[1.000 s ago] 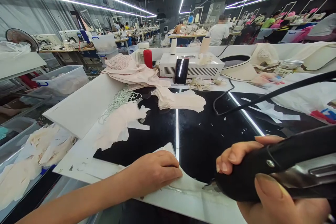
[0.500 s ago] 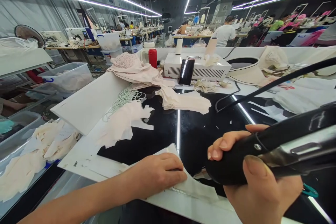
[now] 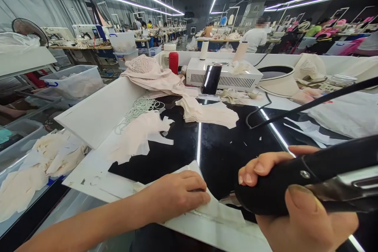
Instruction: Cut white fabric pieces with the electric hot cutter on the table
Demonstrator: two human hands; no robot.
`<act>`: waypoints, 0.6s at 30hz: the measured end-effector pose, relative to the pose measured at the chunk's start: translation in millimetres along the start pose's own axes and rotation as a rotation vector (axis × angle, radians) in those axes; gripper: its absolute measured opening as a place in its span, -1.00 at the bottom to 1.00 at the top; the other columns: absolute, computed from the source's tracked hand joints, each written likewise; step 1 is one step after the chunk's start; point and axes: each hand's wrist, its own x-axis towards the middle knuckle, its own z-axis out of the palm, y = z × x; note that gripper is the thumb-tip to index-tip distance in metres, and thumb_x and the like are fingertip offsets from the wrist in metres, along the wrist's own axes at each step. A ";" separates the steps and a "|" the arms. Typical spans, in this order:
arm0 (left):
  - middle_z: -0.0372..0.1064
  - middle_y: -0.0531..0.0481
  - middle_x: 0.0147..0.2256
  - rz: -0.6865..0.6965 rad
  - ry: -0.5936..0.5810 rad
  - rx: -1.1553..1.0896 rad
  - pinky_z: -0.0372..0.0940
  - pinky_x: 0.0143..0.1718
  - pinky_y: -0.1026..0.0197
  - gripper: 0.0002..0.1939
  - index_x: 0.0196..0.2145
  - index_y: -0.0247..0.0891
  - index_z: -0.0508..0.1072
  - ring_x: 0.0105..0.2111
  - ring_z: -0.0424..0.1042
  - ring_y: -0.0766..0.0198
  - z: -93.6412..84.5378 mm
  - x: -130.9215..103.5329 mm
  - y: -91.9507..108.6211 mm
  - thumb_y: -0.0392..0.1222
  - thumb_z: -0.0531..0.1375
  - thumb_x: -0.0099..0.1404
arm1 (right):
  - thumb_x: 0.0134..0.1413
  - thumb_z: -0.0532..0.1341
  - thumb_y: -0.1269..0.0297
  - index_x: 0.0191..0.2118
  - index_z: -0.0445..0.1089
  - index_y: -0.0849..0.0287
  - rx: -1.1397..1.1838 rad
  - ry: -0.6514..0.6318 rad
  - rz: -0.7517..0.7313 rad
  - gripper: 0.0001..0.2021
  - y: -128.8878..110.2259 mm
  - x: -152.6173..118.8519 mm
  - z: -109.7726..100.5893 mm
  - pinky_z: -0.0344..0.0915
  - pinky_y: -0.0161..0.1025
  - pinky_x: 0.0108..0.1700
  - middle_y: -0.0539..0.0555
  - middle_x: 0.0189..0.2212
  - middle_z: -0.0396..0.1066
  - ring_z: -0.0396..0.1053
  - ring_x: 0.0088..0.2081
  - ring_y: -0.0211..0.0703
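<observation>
My left hand (image 3: 180, 195) lies over a pale fabric piece (image 3: 220, 210) at the table's near edge. Its fingers are curled and pressed together on the cloth; the fingertips are partly hidden. At the right, close to the camera, my right hand (image 3: 307, 208) grips a black corded hand tool (image 3: 271, 185) with a silver metal lever. The thumb rests by the lever, and the far end runs out of frame, so its kind is unclear. Beyond my hands lie a stack of cream fabric pieces (image 3: 208, 112) and some loose pale pieces (image 3: 136, 136).
A black cable (image 3: 313, 104) arcs over the glossy black tabletop (image 3: 224, 153). At the back stand a white vented box (image 3: 221, 75), a phone (image 3: 212, 80) and a red spool (image 3: 173, 63). Green cord (image 3: 144, 108) lies left. Plastic bins (image 3: 75, 82) stand beyond the left edge.
My right hand and the black tool have shifted slightly right and down. My left hand stays on the fabric piece. The view has tilted a little.
</observation>
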 end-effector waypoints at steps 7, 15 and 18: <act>0.56 -0.14 -0.10 -0.017 -0.003 -0.002 0.45 0.16 0.20 -0.82 0.01 -0.32 0.51 -0.01 0.55 0.20 0.9 0.8 0.6 -0.35 0.09 0.67 | 0.08 0.53 0.11 -0.05 0.43 0.02 -0.045 -0.027 0.003 -0.61 -0.1 -1.9 -4.6 0.50 -0.13 -0.50 -0.09 -0.48 0.50 0.44 -0.57 -0.12; 0.55 -0.12 -0.12 -0.009 0.012 0.013 0.45 0.13 0.22 -0.82 -0.01 -0.32 0.51 -0.05 0.55 0.20 1.5 0.6 0.1 -0.34 0.09 0.67 | 0.11 0.52 0.10 -0.03 0.43 0.03 0.004 -0.052 -0.026 -0.61 8.5 0.6 0.3 0.48 -0.17 -0.50 -0.09 -0.45 0.50 0.44 -0.54 -0.15; 0.54 -0.10 -0.11 -0.023 0.002 0.023 0.45 0.11 0.23 -0.84 0.00 -0.31 0.52 -0.01 0.54 0.19 0.7 0.6 0.7 -0.34 0.13 0.65 | 0.15 0.50 0.14 -0.03 0.43 0.04 -0.009 -0.073 -0.023 -0.65 9.2 -1.2 0.8 0.49 -0.17 -0.51 -0.08 -0.45 0.50 0.45 -0.54 -0.14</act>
